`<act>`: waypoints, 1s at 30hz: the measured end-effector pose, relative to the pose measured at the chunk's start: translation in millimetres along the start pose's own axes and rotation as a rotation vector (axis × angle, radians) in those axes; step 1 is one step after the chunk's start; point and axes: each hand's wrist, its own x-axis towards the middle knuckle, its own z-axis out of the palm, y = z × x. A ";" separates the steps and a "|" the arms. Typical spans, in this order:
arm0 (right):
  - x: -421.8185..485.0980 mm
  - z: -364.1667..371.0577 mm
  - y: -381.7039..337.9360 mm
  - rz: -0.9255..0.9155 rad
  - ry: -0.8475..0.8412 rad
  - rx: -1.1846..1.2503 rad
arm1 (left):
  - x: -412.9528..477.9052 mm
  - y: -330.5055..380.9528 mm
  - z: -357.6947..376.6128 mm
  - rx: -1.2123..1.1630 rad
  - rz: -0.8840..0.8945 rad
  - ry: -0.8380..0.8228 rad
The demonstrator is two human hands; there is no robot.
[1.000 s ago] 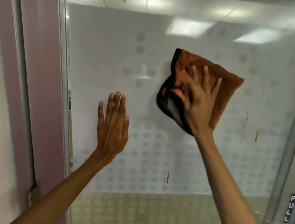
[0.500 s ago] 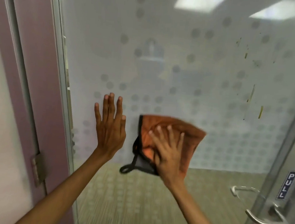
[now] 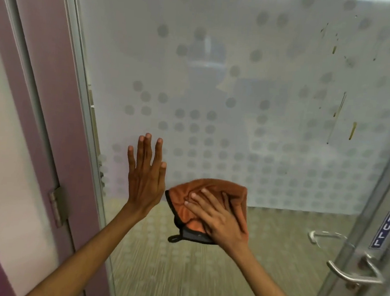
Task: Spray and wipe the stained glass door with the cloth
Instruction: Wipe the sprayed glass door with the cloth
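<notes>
The glass door fills the view, frosted with a grey dot pattern above and clear below. Yellow-brown streaks and specks mark its upper right. My right hand presses a crumpled orange cloth with a dark edge flat against the glass, at the lower edge of the frosted band. My left hand rests flat on the glass just left of the cloth, fingers spread and pointing up, holding nothing. No spray bottle is in view.
A metal lever handle and a blue PULL sign sit on the door's right stile. On the left are the metal door edge, a hinge and a purple frame.
My right hand has swept the cloth down the glass from high up to the lower edge of the frosting, and the view has tilted down. My left hand stays flat on the glass.
</notes>
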 end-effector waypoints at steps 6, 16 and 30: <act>59.3 -31.7 52.8 0.270 0.232 -0.032 | -9.3 -1.8 1.3 -0.001 0.017 -0.014; 52.9 -64.0 107.4 0.280 0.255 -0.102 | 26.2 16.0 -10.2 -0.039 -0.019 0.002; 83.4 -120.8 153.6 0.472 0.250 -0.121 | 39.6 47.3 0.4 -0.014 0.005 0.028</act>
